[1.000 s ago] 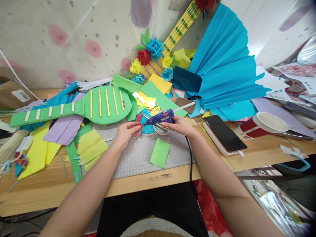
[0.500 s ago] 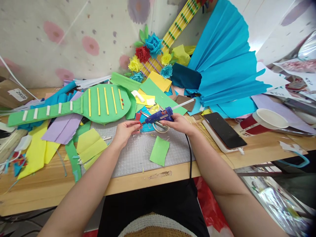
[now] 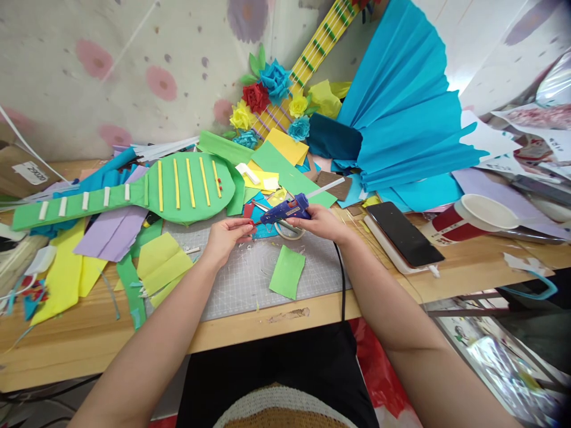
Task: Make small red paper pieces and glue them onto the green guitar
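Note:
My right hand (image 3: 322, 224) is wrapped round the handle of a blue hot glue gun (image 3: 285, 210), a white glue stick (image 3: 328, 186) poking from its rear. The nozzle points left and meets the fingertips of my left hand (image 3: 227, 238). Those fingers are pinched on a small red piece of paper, mostly hidden by them. Scissors lie partly under the glue gun, their pale handle (image 3: 289, 233) showing, beside blue paper scraps. Left of my hands rests a green paper-covered instrument shape (image 3: 191, 193) with yellow strips and a few tiny red bits at its right end.
A grey cutting mat (image 3: 241, 279) bears a green paper piece (image 3: 286, 272). Behind stand a yellow guitar shape (image 3: 319, 50) with paper flowers and a blue pleated fan (image 3: 401, 101). At right are a phone (image 3: 404, 235) and a paper cup (image 3: 468, 220). A black cord (image 3: 342, 279) hangs over the edge.
The glue gun has tipped slightly, its rear end and glue stick shifting a little left. Both hands otherwise stay in nearly the same place; the whole view has shifted slightly.

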Demonstrator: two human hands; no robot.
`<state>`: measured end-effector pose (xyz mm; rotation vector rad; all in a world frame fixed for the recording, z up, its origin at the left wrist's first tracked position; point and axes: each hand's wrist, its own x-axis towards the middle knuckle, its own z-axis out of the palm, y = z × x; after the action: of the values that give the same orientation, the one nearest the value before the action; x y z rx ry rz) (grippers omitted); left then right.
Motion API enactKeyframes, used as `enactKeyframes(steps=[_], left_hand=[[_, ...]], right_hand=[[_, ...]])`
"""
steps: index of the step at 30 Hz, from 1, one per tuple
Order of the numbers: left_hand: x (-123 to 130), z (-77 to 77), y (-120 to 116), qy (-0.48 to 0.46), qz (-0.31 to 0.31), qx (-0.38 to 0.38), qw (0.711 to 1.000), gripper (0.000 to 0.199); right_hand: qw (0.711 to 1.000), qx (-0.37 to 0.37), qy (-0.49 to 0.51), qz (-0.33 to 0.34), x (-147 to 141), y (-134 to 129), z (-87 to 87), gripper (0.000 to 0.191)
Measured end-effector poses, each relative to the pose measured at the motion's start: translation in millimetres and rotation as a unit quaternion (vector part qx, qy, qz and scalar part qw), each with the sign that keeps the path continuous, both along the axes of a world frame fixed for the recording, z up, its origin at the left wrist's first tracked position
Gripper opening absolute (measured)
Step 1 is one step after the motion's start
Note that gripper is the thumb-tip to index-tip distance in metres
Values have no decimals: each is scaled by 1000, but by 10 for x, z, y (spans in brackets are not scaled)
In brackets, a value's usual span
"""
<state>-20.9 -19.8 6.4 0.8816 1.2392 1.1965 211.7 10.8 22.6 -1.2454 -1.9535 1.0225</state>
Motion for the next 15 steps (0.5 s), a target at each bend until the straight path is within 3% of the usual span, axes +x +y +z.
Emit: enactKeyframes(steps=[15], left_hand=[[-12, 14, -11, 13, -16, -5, 1000, 41]], right_hand=[[1000, 13, -3, 4, 16, 19, -29, 42]])
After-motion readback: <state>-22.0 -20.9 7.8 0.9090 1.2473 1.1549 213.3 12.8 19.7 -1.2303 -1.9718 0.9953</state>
